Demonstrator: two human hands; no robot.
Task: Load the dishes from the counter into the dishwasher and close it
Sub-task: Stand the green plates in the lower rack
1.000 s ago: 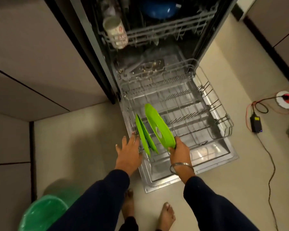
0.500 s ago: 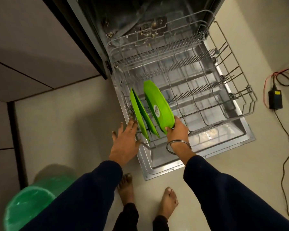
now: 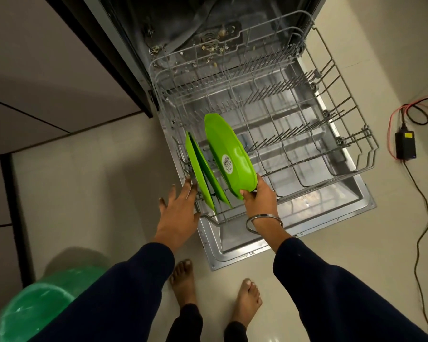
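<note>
The dishwasher's lower wire rack (image 3: 294, 154) is pulled out over the open door (image 3: 257, 245). Two green plates (image 3: 203, 176) stand on edge at the rack's near left corner. My right hand (image 3: 258, 197) grips the lower rim of a third green plate (image 3: 229, 154), which has a white sticker on its back and stands tilted just to the right of the other two. My left hand (image 3: 179, 212) is spread with straight fingers, its fingertips at the rack's left edge beside the standing plates.
Grey cabinet fronts (image 3: 47, 70) rise on the left. A green bin (image 3: 32, 314) stands at the bottom left on the pale floor. A black adapter (image 3: 405, 145) with red and black cables lies on the floor to the right. My bare feet (image 3: 215, 292) stand before the door.
The view has tipped down and closer, so the upper rack has left the frame. My right hand has kept hold of the third plate, and my left hand has stayed spread by the rack's edge.
</note>
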